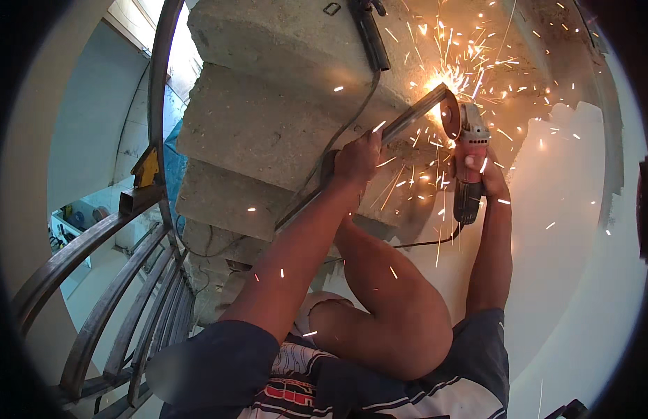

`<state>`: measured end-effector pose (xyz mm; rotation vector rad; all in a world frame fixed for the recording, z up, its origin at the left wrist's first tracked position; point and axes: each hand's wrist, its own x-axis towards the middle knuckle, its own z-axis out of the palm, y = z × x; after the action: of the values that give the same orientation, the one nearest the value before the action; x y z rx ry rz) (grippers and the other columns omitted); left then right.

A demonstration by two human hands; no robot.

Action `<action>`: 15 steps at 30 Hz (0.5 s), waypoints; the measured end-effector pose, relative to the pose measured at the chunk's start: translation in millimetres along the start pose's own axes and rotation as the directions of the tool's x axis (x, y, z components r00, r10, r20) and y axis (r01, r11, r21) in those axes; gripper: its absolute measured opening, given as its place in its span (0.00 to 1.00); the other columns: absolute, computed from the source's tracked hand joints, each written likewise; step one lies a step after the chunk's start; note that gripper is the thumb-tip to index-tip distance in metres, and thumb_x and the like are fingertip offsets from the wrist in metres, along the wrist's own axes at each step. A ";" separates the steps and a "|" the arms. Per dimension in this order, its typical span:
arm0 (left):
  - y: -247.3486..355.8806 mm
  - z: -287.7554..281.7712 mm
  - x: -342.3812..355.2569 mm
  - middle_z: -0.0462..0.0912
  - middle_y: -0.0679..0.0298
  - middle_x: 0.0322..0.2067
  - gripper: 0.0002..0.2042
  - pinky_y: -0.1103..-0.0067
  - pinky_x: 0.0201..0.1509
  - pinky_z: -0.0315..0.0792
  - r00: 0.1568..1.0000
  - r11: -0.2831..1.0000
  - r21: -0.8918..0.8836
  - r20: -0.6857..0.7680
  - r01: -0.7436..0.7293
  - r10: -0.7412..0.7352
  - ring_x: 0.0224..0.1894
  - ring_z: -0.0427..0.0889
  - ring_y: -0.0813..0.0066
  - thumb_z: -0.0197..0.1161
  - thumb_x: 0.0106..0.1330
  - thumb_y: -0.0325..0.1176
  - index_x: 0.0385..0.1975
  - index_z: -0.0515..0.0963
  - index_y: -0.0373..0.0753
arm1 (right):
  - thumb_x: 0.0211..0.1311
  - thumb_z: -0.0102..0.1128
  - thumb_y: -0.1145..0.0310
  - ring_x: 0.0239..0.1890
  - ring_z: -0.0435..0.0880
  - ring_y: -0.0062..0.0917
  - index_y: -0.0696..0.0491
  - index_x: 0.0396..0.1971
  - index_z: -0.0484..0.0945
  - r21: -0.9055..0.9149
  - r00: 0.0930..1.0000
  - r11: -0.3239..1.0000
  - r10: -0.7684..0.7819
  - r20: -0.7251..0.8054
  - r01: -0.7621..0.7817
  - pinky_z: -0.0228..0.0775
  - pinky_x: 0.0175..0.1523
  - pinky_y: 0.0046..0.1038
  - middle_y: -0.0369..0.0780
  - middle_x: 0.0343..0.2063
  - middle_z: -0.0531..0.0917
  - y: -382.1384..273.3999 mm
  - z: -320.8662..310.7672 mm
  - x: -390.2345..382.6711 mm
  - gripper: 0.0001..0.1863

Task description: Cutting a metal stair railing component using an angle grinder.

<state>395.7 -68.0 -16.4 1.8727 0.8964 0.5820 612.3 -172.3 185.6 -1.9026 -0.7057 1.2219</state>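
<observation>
In my right hand is a red and black angle grinder, gripped round its body. Its disc meets the far end of a metal bar, and bright sparks spray from the contact, mostly up and to the right. My left hand is wrapped round the bar's middle, its near end slanting down to the left across the concrete steps. A dark cord trails from the grinder's lower end and passes behind my leg.
Concrete stairs fill the middle. On the left stands a metal railing with a yellow and black tool at its post. A black welding electrode holder with a cable lies on an upper step. A partly painted wall rises at right.
</observation>
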 end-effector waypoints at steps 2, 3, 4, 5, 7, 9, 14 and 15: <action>0.6 -3.2 -0.3 0.83 0.45 0.35 0.13 0.52 0.36 0.78 0.999 0.999 -0.033 -0.037 -0.025 0.024 0.35 0.84 0.39 0.57 0.70 0.41 0.44 0.70 0.39 | 0.48 0.67 0.63 0.36 0.83 0.25 0.59 0.51 0.75 0.023 0.998 0.999 0.026 -0.059 -0.025 0.77 0.41 0.29 0.40 0.35 0.83 -8.7 10.4 -3.8 0.28; 1.9 -4.9 0.1 0.83 0.45 0.35 0.13 0.52 0.36 0.78 0.999 0.999 -0.030 -0.039 -0.027 0.025 0.35 0.84 0.39 0.57 0.70 0.41 0.44 0.70 0.39 | 0.48 0.67 0.63 0.35 0.83 0.26 0.59 0.52 0.74 0.038 0.999 0.999 0.013 0.036 -0.015 0.78 0.40 0.30 0.40 0.36 0.82 -2.3 1.4 1.3 0.29; -0.3 -3.6 -0.2 0.84 0.48 0.38 0.13 0.53 0.38 0.80 1.000 1.000 0.010 0.021 0.015 -0.015 0.37 0.85 0.41 0.59 0.69 0.39 0.45 0.69 0.40 | 0.48 0.67 0.63 0.35 0.83 0.26 0.59 0.52 0.74 0.039 0.999 0.999 0.018 0.039 -0.019 0.78 0.40 0.30 0.40 0.36 0.82 -2.1 5.5 2.4 0.29; -2.6 -2.6 -0.6 0.84 0.50 0.41 0.13 0.54 0.41 0.81 0.995 0.997 0.053 0.079 0.054 -0.058 0.39 0.85 0.43 0.60 0.68 0.38 0.46 0.68 0.41 | 0.47 0.67 0.60 0.33 0.84 0.28 0.59 0.52 0.74 0.028 0.998 0.999 0.031 0.046 -0.032 0.79 0.38 0.30 0.41 0.34 0.82 -3.9 12.1 2.3 0.31; -3.6 -2.1 -1.8 0.84 0.50 0.41 0.14 0.54 0.40 0.81 0.996 0.998 0.039 0.071 0.049 -0.052 0.39 0.85 0.43 0.60 0.68 0.38 0.46 0.68 0.41 | 0.47 0.67 0.57 0.30 0.84 0.29 0.59 0.52 0.73 0.017 0.998 0.999 0.041 0.051 -0.042 0.80 0.37 0.31 0.42 0.32 0.82 -3.7 14.2 2.3 0.33; -1.0 -2.1 -2.6 0.84 0.50 0.41 0.14 0.54 0.40 0.81 0.997 0.999 0.025 0.062 0.036 -0.038 0.39 0.85 0.43 0.60 0.68 0.38 0.46 0.68 0.41 | 0.48 0.68 0.57 0.31 0.85 0.29 0.59 0.51 0.74 -0.006 1.000 1.000 0.026 0.017 -0.026 0.81 0.37 0.30 0.42 0.31 0.83 -1.3 8.6 -0.1 0.32; -0.6 -5.8 -2.2 0.84 0.51 0.39 0.15 0.54 0.40 0.81 0.998 0.997 0.069 0.053 0.037 -0.040 0.39 0.86 0.44 0.60 0.69 0.40 0.48 0.70 0.40 | 0.46 0.70 0.56 0.31 0.84 0.28 0.58 0.50 0.75 0.050 0.999 0.999 0.003 -0.050 0.000 0.80 0.36 0.30 0.42 0.33 0.83 4.5 12.7 1.3 0.32; 0.2 -3.9 -2.6 0.84 0.51 0.39 0.15 0.54 0.40 0.81 0.998 0.997 0.069 0.053 0.030 -0.033 0.39 0.86 0.44 0.60 0.69 0.40 0.48 0.70 0.40 | 0.45 0.70 0.55 0.31 0.84 0.28 0.58 0.50 0.75 0.020 0.999 1.000 0.016 -0.038 -0.015 0.80 0.36 0.29 0.41 0.33 0.83 5.2 8.6 -1.4 0.32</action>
<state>391.4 -68.0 -14.6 1.9225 0.9185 0.4848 604.1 -173.8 179.9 -1.9133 -0.6575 1.1945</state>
